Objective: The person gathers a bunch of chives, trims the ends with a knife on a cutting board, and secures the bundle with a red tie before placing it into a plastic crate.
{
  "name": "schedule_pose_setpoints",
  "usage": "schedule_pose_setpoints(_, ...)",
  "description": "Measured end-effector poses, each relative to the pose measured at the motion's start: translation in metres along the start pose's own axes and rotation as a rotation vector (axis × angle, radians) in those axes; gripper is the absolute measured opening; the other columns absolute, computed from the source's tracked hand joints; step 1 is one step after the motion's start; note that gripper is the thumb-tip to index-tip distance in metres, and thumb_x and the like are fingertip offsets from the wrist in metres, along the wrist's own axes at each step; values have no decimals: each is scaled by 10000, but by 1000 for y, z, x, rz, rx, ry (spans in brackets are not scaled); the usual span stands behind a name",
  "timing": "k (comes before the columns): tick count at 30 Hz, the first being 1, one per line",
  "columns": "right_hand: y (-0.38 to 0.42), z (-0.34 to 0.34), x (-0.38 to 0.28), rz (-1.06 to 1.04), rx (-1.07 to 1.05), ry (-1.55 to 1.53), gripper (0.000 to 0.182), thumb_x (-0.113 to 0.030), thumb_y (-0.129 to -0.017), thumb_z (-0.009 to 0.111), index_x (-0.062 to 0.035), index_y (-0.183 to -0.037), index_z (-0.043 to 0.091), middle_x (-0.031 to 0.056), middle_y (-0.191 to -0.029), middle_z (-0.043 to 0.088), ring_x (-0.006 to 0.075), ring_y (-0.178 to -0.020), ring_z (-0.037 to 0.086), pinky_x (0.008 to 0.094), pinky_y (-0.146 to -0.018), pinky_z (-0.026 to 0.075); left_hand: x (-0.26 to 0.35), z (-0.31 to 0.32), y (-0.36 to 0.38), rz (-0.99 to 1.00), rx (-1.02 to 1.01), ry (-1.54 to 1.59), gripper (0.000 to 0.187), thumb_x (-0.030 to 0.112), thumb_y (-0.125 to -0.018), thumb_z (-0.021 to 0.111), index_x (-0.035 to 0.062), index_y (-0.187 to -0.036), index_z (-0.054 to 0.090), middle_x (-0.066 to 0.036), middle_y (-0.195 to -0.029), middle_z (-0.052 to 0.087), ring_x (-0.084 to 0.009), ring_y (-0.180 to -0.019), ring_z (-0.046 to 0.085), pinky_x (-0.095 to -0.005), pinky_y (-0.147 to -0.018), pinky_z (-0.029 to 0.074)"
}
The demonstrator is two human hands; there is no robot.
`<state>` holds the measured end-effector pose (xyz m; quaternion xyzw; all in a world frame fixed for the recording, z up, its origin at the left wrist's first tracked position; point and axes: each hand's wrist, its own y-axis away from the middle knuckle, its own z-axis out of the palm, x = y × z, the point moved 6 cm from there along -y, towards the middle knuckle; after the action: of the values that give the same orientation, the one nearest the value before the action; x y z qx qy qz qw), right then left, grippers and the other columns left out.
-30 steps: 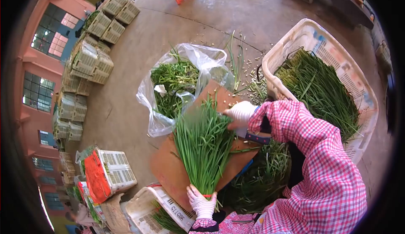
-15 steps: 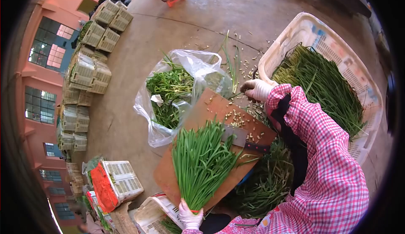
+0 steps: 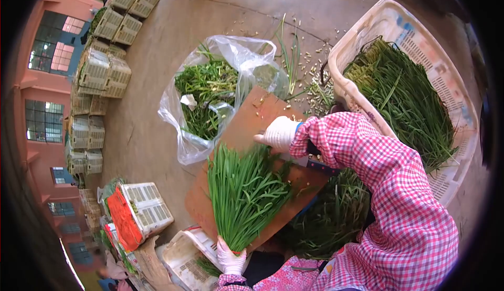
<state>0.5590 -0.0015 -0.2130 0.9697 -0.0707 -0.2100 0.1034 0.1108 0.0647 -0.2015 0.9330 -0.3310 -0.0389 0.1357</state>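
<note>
My gloved left hand (image 3: 231,257) is closed round the banded lower end of a bunch of long green leaves (image 3: 244,199), which lies fanned out on a brown board (image 3: 202,196). Above the bunch, over the board, is my gloved right hand (image 3: 278,134), its index finger extended and nothing seen in it. Beneath my right forearm a knife shows in part, its dark handle (image 3: 321,167) at the board's right edge. Cut stem pieces (image 3: 320,99) are scattered on the floor beyond the board.
A clear plastic bag (image 3: 184,138) of greens stands left of the board. At the right is a large white basket (image 3: 353,97) holding long leaves. Stacked crates (image 3: 94,70) line the left wall. A crate with orange cloth (image 3: 125,217) stands lower left.
My right hand has moved from the floor side near the basket to over the board, left and down. Fewer cut pieces show on the board. The view has shifted slightly.
</note>
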Motion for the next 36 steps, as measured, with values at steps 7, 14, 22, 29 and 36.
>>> schedule_pose_setpoints(7, -1, -3, 5, 0, 39, -227, 188, -215, -742, 657, -178, -922, 694, 61, -843, 676, 264, -851, 657, 405, -764, 505, 3, -2, -3, -21, -23, 35, 1172, 244, -563, 836, -2, -1448, 109, -270, -1334, 370, -424, -1199, 418, -466, -1025, 361)
schedule_pose_setpoints(14, 65, -36, 110, 539, 439, -1089, 177, -195, -831, 636, -69, -948, 676, 28, -671, 627, 108, -544, 569, 282, -563, 504, -3, 4, -2, -51, -16, 55, 1186, 244, -570, 843, 7, -1451, 87, -262, -1354, 359, -409, -1228, 397, -451, -1057, 332)
schedule_pose_setpoints(22, 145, -82, 36, 286, 9, 255, 522, -232, -740, 624, -193, -1255, 552, 133, -792, 670, 295, -781, 671, 418, -698, 521, -5, 5, -2, -48, -40, 17, 1177, 327, -618, 821, 20, -1460, 57, -233, -1388, 328, -371, -1268, 367, -427, -1076, 310)
schedule_pose_setpoints(29, 73, -64, -30, 103, 343, -74, 272, -287, -774, 613, -188, -1022, 665, 121, -750, 654, 302, -713, 648, 411, -672, 514, 2, 0, 7, -66, -3, 12, 1157, 340, -612, 819, 16, -1455, 95, -239, -1354, 372, -373, -1239, 403, -432, -1060, 331)
schedule_pose_setpoints(36, -28, 14, -29, 355, 119, -251, 575, -476, -963, 250, -87, -963, 673, 148, -822, 665, 324, -779, 648, 447, -755, 480, 5, -2, 12, 74, 130, 67, 1036, 295, -668, 762, 8, -1456, 154, -287, -1311, 418, -423, -1156, 468, -469, -978, 400)
